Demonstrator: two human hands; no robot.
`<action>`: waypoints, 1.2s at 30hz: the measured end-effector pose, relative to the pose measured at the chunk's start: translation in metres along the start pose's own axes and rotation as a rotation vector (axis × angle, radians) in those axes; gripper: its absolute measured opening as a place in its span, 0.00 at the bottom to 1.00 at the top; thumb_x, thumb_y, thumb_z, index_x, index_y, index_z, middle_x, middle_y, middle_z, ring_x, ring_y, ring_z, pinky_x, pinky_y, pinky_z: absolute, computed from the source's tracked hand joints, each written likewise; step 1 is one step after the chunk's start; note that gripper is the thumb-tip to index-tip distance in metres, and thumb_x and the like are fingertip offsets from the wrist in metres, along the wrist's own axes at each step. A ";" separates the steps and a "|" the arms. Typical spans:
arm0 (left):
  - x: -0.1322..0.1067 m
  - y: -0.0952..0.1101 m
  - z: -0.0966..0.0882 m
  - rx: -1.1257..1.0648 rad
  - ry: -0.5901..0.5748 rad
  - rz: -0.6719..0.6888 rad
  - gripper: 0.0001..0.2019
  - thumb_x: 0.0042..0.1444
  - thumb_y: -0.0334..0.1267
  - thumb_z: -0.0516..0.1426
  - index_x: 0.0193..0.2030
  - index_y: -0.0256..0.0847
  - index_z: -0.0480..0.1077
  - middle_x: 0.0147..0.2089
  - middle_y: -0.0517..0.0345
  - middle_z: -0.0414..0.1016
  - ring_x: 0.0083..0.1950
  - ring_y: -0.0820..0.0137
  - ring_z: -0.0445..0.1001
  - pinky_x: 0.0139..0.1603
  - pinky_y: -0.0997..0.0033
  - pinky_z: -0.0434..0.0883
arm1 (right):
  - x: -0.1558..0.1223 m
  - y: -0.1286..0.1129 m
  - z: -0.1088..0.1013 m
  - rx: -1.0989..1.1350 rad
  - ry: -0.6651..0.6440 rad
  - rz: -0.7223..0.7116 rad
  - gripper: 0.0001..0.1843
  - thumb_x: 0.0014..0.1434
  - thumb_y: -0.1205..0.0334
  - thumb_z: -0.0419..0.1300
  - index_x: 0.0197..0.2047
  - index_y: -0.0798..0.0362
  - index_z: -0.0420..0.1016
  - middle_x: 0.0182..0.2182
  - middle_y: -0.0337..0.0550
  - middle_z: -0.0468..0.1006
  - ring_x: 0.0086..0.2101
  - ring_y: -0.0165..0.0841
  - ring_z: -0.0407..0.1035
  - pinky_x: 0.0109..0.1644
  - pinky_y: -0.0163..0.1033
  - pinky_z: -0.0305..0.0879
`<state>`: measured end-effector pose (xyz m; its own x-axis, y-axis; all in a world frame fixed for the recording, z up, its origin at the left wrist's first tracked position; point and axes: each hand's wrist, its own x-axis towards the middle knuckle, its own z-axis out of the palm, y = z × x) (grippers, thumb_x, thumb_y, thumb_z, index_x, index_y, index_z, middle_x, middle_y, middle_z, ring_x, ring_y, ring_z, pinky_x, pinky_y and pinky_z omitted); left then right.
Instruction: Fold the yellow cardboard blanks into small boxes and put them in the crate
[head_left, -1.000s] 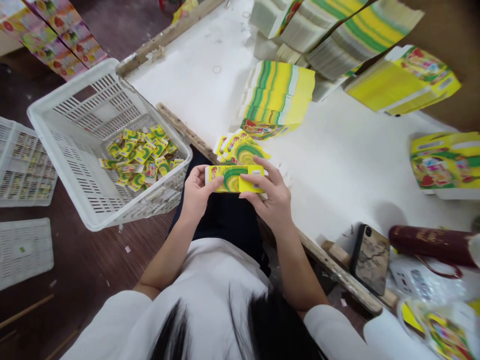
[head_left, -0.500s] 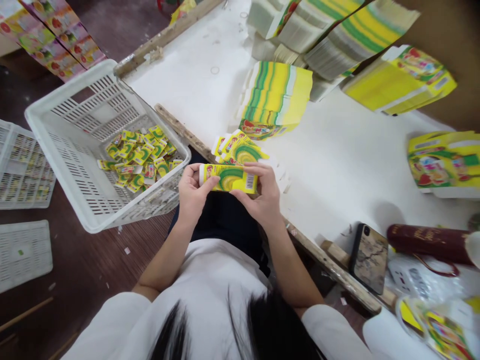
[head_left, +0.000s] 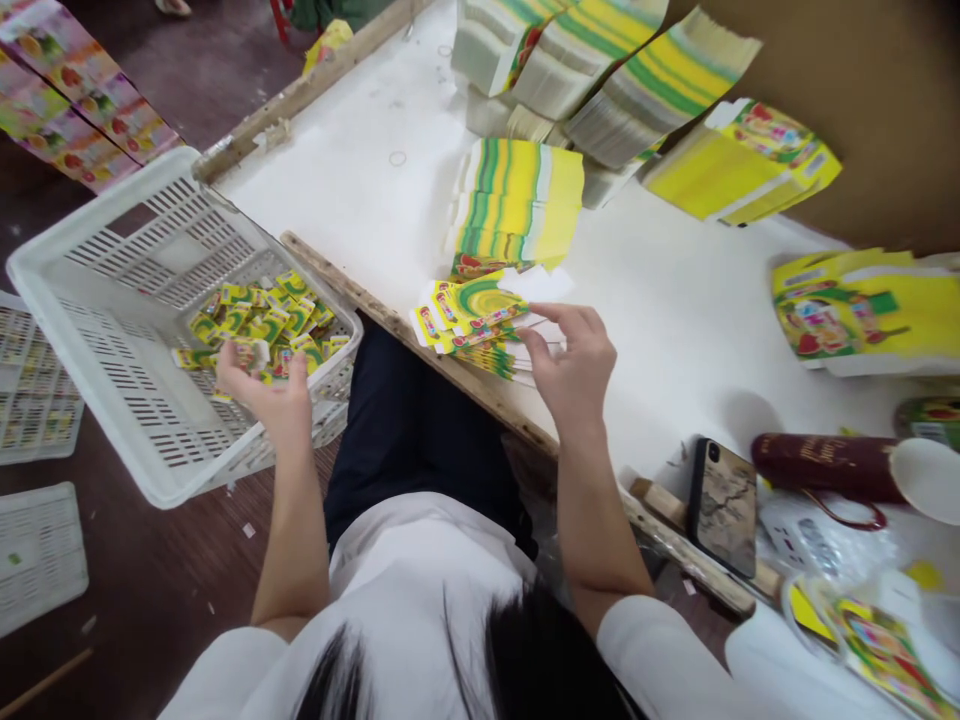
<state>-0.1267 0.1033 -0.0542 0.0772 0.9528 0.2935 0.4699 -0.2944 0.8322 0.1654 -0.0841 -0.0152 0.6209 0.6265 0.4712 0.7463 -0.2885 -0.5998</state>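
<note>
My left hand (head_left: 271, 392) is over the near side of the white plastic basket (head_left: 142, 440), its thumb and fingers spread apart. Small yellow-and-green folded cartons (head_left: 251, 312) lie heaped in the basket, some right by those fingertips. Whether one still touches the fingers is hard to see. At the table edge, my right hand (head_left: 574, 360) has thumb and forefinger at the right end of the top flat carton (head_left: 487, 298), pinching it. Beneath that one, more flat cartons (head_left: 480, 352) lie fanned out with white flaps showing.
Behind the fanned cartons stands a stack of flat cartons (head_left: 517, 200), with further stacks (head_left: 592, 55) at the back. On the right are a phone (head_left: 724, 505), a dark red tumbler (head_left: 825, 466) and more cartons (head_left: 862, 310). A wooden strip (head_left: 420, 340) edges the white table.
The carton held between both hands has left them. My left hand has moved left over the basket and spread its fingers; my right hand has shifted to the fanned flat cartons.
</note>
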 end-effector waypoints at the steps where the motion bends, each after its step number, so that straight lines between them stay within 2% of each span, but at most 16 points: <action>1: -0.007 0.008 0.008 0.004 0.057 0.005 0.38 0.56 0.47 0.65 0.67 0.43 0.50 0.70 0.41 0.51 0.74 0.52 0.52 0.70 0.47 0.60 | 0.006 0.003 -0.002 -0.018 -0.022 -0.010 0.12 0.63 0.56 0.63 0.48 0.49 0.78 0.43 0.49 0.81 0.46 0.47 0.74 0.53 0.54 0.72; 3: -0.016 0.027 0.024 -0.015 0.071 0.058 0.32 0.56 0.44 0.65 0.63 0.41 0.58 0.65 0.41 0.60 0.69 0.54 0.62 0.65 0.50 0.66 | 0.019 0.010 -0.004 -0.047 -0.108 -0.044 0.15 0.62 0.59 0.63 0.52 0.50 0.77 0.46 0.51 0.80 0.49 0.49 0.73 0.56 0.56 0.70; 4: -0.019 0.038 0.032 -0.030 0.010 0.115 0.28 0.57 0.44 0.64 0.61 0.42 0.61 0.63 0.42 0.64 0.66 0.55 0.64 0.63 0.52 0.68 | 0.026 0.015 -0.003 -0.057 -0.164 -0.072 0.17 0.61 0.61 0.63 0.54 0.50 0.76 0.49 0.52 0.80 0.51 0.50 0.72 0.58 0.57 0.68; 7: -0.018 0.074 0.058 -0.039 -0.233 0.396 0.23 0.58 0.45 0.64 0.58 0.43 0.66 0.58 0.46 0.71 0.62 0.56 0.69 0.64 0.52 0.67 | 0.040 0.024 0.006 -0.062 -0.357 -0.160 0.24 0.58 0.67 0.63 0.59 0.53 0.73 0.54 0.55 0.78 0.55 0.53 0.70 0.61 0.61 0.66; 10: -0.012 0.104 0.088 0.033 -0.537 0.647 0.34 0.52 0.46 0.68 0.63 0.42 0.63 0.64 0.42 0.69 0.67 0.51 0.65 0.69 0.48 0.61 | 0.041 0.024 0.015 -0.060 -0.486 -0.176 0.24 0.58 0.69 0.60 0.59 0.55 0.73 0.50 0.56 0.80 0.50 0.52 0.73 0.56 0.59 0.70; 13: -0.003 0.116 0.113 0.184 -0.771 0.691 0.39 0.46 0.45 0.71 0.64 0.40 0.64 0.66 0.39 0.68 0.68 0.46 0.64 0.70 0.43 0.57 | 0.031 0.017 0.014 -0.098 -0.475 -0.139 0.22 0.60 0.68 0.59 0.57 0.54 0.75 0.45 0.56 0.80 0.45 0.50 0.74 0.52 0.57 0.73; 16: 0.001 0.111 0.122 0.235 -0.856 0.697 0.33 0.47 0.45 0.71 0.59 0.43 0.69 0.65 0.42 0.70 0.67 0.47 0.66 0.69 0.42 0.58 | 0.020 0.008 0.007 -0.114 -0.452 -0.117 0.22 0.60 0.67 0.60 0.58 0.53 0.74 0.44 0.54 0.79 0.44 0.48 0.73 0.51 0.55 0.73; 20: -0.003 0.102 0.118 0.206 -0.855 0.695 0.23 0.56 0.45 0.66 0.57 0.46 0.72 0.65 0.48 0.70 0.68 0.53 0.66 0.71 0.46 0.55 | 0.012 -0.005 0.008 -0.161 -0.411 -0.074 0.22 0.61 0.67 0.59 0.59 0.55 0.72 0.48 0.55 0.78 0.48 0.48 0.71 0.54 0.53 0.71; 25: -0.016 0.094 0.117 0.124 -0.804 0.673 0.16 0.59 0.46 0.63 0.52 0.45 0.74 0.62 0.50 0.74 0.67 0.56 0.68 0.73 0.47 0.53 | 0.004 -0.010 0.015 -0.214 -0.406 -0.049 0.17 0.62 0.67 0.56 0.53 0.56 0.75 0.42 0.55 0.78 0.43 0.47 0.72 0.51 0.53 0.71; 27: -0.022 0.091 0.116 0.041 -0.712 0.686 0.13 0.61 0.45 0.62 0.51 0.45 0.74 0.62 0.50 0.74 0.67 0.57 0.68 0.72 0.48 0.54 | 0.002 -0.009 0.013 -0.167 -0.352 -0.039 0.15 0.61 0.67 0.57 0.50 0.55 0.75 0.42 0.54 0.77 0.44 0.47 0.72 0.51 0.55 0.71; 29: -0.031 0.088 0.112 -0.100 -0.510 0.650 0.17 0.61 0.45 0.62 0.54 0.45 0.71 0.63 0.47 0.72 0.66 0.57 0.68 0.70 0.49 0.58 | 0.002 -0.009 0.010 -0.037 -0.256 0.035 0.13 0.59 0.65 0.61 0.48 0.53 0.72 0.40 0.49 0.77 0.41 0.44 0.73 0.49 0.53 0.72; 31: -0.043 0.086 0.107 -0.291 -0.276 0.514 0.27 0.57 0.48 0.65 0.61 0.44 0.65 0.64 0.44 0.69 0.66 0.56 0.67 0.68 0.51 0.62 | 0.002 -0.014 0.007 0.172 -0.142 0.169 0.15 0.56 0.62 0.66 0.46 0.50 0.69 0.36 0.41 0.75 0.36 0.38 0.73 0.43 0.47 0.73; 32: -0.048 0.087 0.105 -0.403 -0.204 0.414 0.33 0.55 0.50 0.66 0.64 0.45 0.62 0.64 0.44 0.67 0.66 0.56 0.67 0.67 0.52 0.64 | 0.002 -0.020 0.007 0.276 -0.097 0.231 0.18 0.54 0.62 0.68 0.46 0.49 0.68 0.34 0.38 0.74 0.34 0.36 0.73 0.40 0.44 0.73; 34: -0.057 0.090 0.101 -0.647 -0.209 0.175 0.38 0.51 0.54 0.67 0.65 0.47 0.59 0.64 0.46 0.67 0.66 0.56 0.68 0.65 0.53 0.67 | -0.003 -0.035 0.009 0.436 -0.082 0.289 0.21 0.52 0.62 0.71 0.46 0.48 0.66 0.34 0.36 0.74 0.33 0.33 0.73 0.38 0.40 0.72; 36: -0.060 0.097 0.097 -0.900 -0.342 -0.096 0.33 0.52 0.58 0.65 0.61 0.48 0.64 0.58 0.48 0.71 0.61 0.57 0.72 0.61 0.54 0.71 | -0.011 -0.055 0.016 0.541 -0.186 0.268 0.20 0.54 0.65 0.70 0.46 0.48 0.66 0.36 0.37 0.75 0.35 0.31 0.74 0.38 0.38 0.73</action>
<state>-0.0003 0.0251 -0.0368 0.3919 0.9040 0.1707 -0.3513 -0.0244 0.9359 0.1138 -0.0642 0.0022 0.6811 0.7125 0.1686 0.3136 -0.0757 -0.9465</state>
